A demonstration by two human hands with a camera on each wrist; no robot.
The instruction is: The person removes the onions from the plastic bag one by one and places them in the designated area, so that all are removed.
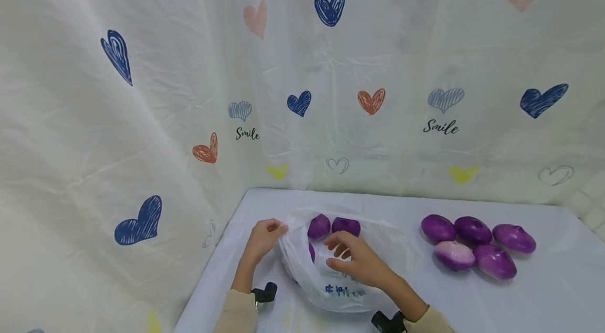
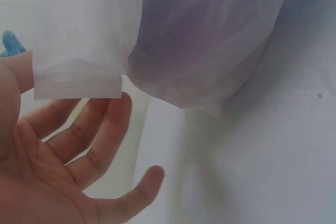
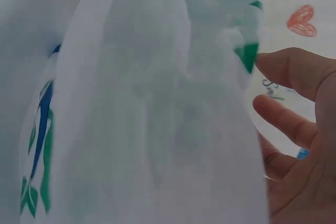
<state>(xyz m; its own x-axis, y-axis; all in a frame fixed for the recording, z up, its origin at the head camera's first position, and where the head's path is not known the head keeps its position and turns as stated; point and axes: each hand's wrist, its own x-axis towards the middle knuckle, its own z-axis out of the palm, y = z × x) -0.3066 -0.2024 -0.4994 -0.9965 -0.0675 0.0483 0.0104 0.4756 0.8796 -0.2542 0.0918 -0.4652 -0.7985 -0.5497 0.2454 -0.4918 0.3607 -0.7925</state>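
A white plastic bag (image 1: 326, 291) with blue and green print lies on the table, its mouth spread. Purple onions (image 1: 346, 226) show inside it. At the bag's left edge, my left hand (image 1: 264, 238) pinches the plastic between thumb and forefinger. In the left wrist view the other fingers (image 2: 105, 145) stand loose below the bag's handle, which hides the pinch. Over the bag's mouth hovers my right hand (image 1: 361, 262), fingers loosely bent and holding nothing. The right wrist view has its thumb (image 3: 294, 69) beside the printed plastic.
Several purple onions (image 1: 474, 229) sit in a group on the white tablecloth (image 1: 557, 291), right of the bag. A pale curtain (image 1: 402, 54) with hearts and "Smile" prints hangs behind the table and along its left side.
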